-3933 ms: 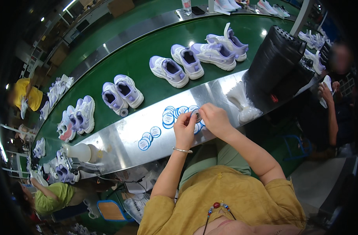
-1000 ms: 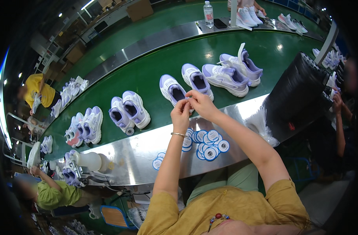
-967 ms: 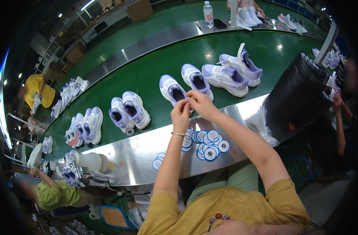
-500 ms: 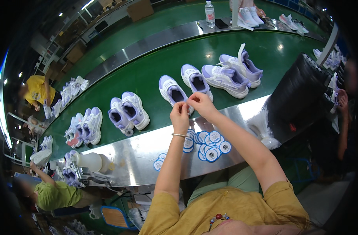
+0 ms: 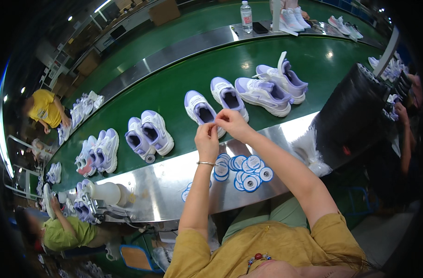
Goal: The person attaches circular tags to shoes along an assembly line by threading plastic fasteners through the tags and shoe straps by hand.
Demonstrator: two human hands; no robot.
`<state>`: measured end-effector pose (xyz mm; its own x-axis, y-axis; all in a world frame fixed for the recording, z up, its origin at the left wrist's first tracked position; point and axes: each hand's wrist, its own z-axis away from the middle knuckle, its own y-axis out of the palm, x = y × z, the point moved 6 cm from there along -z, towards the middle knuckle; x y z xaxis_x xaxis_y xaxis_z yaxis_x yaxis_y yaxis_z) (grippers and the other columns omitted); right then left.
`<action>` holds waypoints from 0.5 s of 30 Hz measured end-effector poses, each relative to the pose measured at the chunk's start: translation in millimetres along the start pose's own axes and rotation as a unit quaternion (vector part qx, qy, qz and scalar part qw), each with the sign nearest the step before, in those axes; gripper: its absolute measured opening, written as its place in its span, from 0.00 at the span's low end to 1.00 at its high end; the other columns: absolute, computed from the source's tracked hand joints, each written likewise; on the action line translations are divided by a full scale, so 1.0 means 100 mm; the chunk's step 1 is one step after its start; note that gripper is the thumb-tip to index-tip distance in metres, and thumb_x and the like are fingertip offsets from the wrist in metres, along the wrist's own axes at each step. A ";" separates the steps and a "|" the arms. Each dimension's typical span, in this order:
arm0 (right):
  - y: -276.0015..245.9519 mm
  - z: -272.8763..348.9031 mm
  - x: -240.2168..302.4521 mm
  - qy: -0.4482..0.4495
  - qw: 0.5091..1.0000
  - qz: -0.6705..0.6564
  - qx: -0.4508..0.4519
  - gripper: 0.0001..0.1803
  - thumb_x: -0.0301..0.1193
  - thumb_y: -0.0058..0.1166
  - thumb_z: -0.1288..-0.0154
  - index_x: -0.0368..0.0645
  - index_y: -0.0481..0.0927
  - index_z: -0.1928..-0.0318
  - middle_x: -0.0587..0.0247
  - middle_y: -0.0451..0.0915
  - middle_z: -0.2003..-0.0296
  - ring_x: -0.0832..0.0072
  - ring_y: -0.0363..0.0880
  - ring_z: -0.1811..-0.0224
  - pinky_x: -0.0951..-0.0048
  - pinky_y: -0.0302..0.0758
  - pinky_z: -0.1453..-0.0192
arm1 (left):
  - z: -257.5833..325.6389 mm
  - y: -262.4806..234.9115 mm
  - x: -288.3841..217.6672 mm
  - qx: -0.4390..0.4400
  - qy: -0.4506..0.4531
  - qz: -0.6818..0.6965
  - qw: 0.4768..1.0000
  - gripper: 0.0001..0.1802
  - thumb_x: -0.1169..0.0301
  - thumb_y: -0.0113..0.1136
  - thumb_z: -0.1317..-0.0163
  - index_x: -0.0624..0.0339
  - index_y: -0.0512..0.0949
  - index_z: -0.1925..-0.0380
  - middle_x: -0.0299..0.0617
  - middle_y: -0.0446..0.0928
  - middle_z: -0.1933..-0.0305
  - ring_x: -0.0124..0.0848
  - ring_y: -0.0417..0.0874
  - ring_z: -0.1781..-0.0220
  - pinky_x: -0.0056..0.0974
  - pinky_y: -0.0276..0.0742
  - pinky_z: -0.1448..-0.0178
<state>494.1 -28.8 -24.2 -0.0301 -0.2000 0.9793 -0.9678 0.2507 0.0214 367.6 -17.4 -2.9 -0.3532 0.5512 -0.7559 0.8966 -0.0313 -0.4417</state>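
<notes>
My left hand [image 5: 207, 141] and my right hand [image 5: 234, 125] meet fingertip to fingertip, both closed in a pinch. What lies between the fingers is too small to make out. They hover at the heels of a white and lilac pair of sneakers, a left-hand sneaker [image 5: 198, 107] and a right-hand sneaker [image 5: 227, 91], whose heels they partly hide. Below on the metal ledge [image 5: 160, 194] lie overlapping round white tags with blue rims [image 5: 251, 170]. More tags sit partly behind my left wrist. A bundle of thin clear plastic strands [image 5: 311, 155] rests to the right.
Other sneaker pairs stand on the green belt [image 5: 183, 60], one pair [image 5: 150, 133] to the left, another [image 5: 267, 92] to the right. A tall black roll [image 5: 348, 116] blocks the right side. Co-workers handle shoes at both sides. A water bottle [image 5: 246, 17] stands across the belt.
The nearby sneakers have shifted slightly left along the belt. My joined hands have moved a little left too, still pinched. At the lower left, a co-worker in green has raised a shoe.
</notes>
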 end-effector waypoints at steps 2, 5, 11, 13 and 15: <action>0.01 0.01 0.07 -0.013 0.999 0.042 0.012 0.06 0.26 0.54 0.46 0.36 0.76 0.71 0.62 0.76 0.78 0.78 0.73 0.75 0.76 0.70 0.70 | 0.00 -0.02 -0.02 0.006 0.021 -0.024 0.999 0.02 0.77 0.59 0.46 0.64 0.77 0.71 0.41 0.71 0.76 0.29 0.71 0.77 0.32 0.67 0.71; 0.07 -0.01 0.09 -0.027 0.994 0.096 0.033 0.07 0.27 0.53 0.46 0.35 0.76 0.72 0.55 0.78 0.77 0.69 0.77 0.74 0.71 0.72 0.68 | 0.01 -0.07 -0.03 0.014 0.058 -0.048 0.997 0.02 0.78 0.58 0.46 0.64 0.77 0.71 0.42 0.72 0.74 0.33 0.73 0.75 0.34 0.68 0.70; 0.03 0.02 0.13 -0.023 0.990 0.123 0.060 0.06 0.27 0.53 0.44 0.36 0.76 0.70 0.60 0.77 0.76 0.77 0.74 0.74 0.75 0.70 0.69 | 0.01 -0.06 -0.07 0.050 0.082 -0.100 0.990 0.02 0.78 0.58 0.46 0.64 0.76 0.72 0.43 0.70 0.75 0.37 0.73 0.75 0.37 0.68 0.70; 0.04 0.01 0.12 -0.028 0.988 0.142 0.054 0.05 0.27 0.54 0.45 0.36 0.76 0.70 0.59 0.77 0.76 0.75 0.75 0.74 0.74 0.71 0.69 | 0.00 -0.04 -0.12 0.050 0.103 -0.100 0.988 0.02 0.78 0.58 0.46 0.64 0.76 0.72 0.43 0.69 0.75 0.37 0.72 0.76 0.37 0.67 0.70; 0.05 0.01 0.11 -0.039 0.982 0.174 0.064 0.05 0.26 0.54 0.46 0.37 0.76 0.71 0.58 0.78 0.76 0.72 0.76 0.73 0.73 0.71 0.68 | 0.00 -0.05 -0.16 0.037 0.132 -0.130 0.982 0.02 0.78 0.58 0.46 0.64 0.76 0.72 0.43 0.70 0.75 0.37 0.71 0.76 0.37 0.67 0.70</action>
<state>488.4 -30.9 -13.7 -0.3783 -0.1972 0.9044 -0.9191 0.1968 -0.3415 369.3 -26.2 11.3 -0.4774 0.7456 -0.4648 0.7599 0.0847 -0.6446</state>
